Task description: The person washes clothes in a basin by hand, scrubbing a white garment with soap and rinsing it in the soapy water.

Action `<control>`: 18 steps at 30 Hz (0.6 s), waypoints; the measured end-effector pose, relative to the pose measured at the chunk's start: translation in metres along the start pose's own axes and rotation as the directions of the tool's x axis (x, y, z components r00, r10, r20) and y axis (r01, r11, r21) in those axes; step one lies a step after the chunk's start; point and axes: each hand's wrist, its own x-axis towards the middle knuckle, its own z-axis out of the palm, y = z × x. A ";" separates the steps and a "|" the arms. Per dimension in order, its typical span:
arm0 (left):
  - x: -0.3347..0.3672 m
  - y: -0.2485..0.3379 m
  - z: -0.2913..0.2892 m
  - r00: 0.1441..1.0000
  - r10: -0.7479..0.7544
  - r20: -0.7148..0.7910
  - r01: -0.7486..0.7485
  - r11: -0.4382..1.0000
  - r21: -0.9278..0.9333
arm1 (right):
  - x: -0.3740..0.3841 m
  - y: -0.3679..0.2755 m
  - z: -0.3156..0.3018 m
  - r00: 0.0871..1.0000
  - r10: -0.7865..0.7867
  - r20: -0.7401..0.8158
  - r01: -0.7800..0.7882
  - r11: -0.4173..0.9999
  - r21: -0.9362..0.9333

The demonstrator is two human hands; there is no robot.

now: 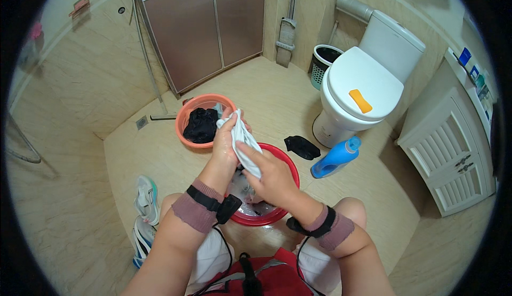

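A white cloth [244, 145], bunched lengthwise, stretches between my two hands above a red basin [288, 162]. My left hand [226, 138] is closed round its upper part. Lower down, my right hand [270, 174] grips the cloth from the right side. Soapy water [242, 192] and some wet fabric lie in the red basin, partly hidden by my hands and forearms. Just beyond my left hand stands an orange basin [181, 130] with black clothing [201, 125] in it.
A blue detergent bottle [336, 158] and a black cloth [302, 147] are on the floor to the right, by the toilet [354, 77], whose lid bears an orange sponge-like block [360, 101]. Shoes [145, 200] sit at the left. A white cabinet [448, 141] stands far right.
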 end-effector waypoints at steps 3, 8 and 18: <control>0.007 -0.011 -0.030 0.965 -0.225 0.132 0.216 0.973 0.078 | 0.000 -0.011 0.004 0.993 -0.089 -0.074 0.078 0.986 -0.149; -0.039 -0.047 0.028 0.941 -0.295 -0.168 0.308 0.949 0.058 | 0.039 0.058 0.006 0.893 0.040 -0.448 -0.142 0.970 -0.196; -0.021 -0.044 0.007 0.940 -0.318 -0.124 0.320 0.947 -0.005 | 0.026 0.041 0.022 0.879 -0.083 -0.469 0.022 0.991 -0.135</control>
